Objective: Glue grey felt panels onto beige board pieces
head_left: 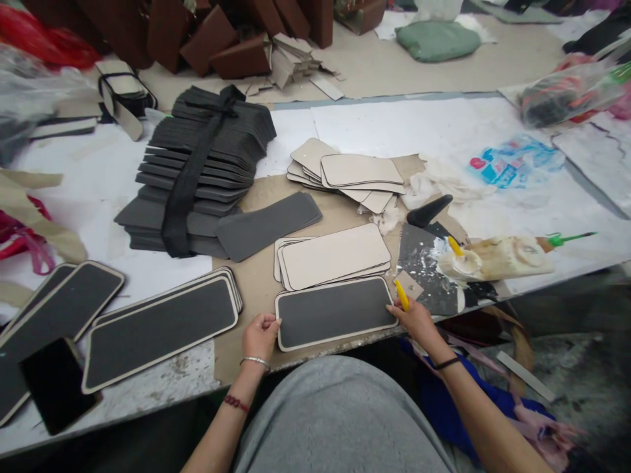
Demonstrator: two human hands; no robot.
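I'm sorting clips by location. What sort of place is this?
Probably a workshop, judging by the strapped bundle of dark sheets, the pile of beige boards and the pale-edged dark panel held at both ends.

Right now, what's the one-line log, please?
left hand: at left end of dark panel | right hand: at its right end, holding yellow tool | pale stack: beyond panel

From head height, the lone worn camera faces forward and steeply down over the tabletop (148, 387), the wearer's shirt (340, 420) filling the bottom edge, a dark panel (335, 312) close below and brown pieces (210, 39) farther off, cropped at top.
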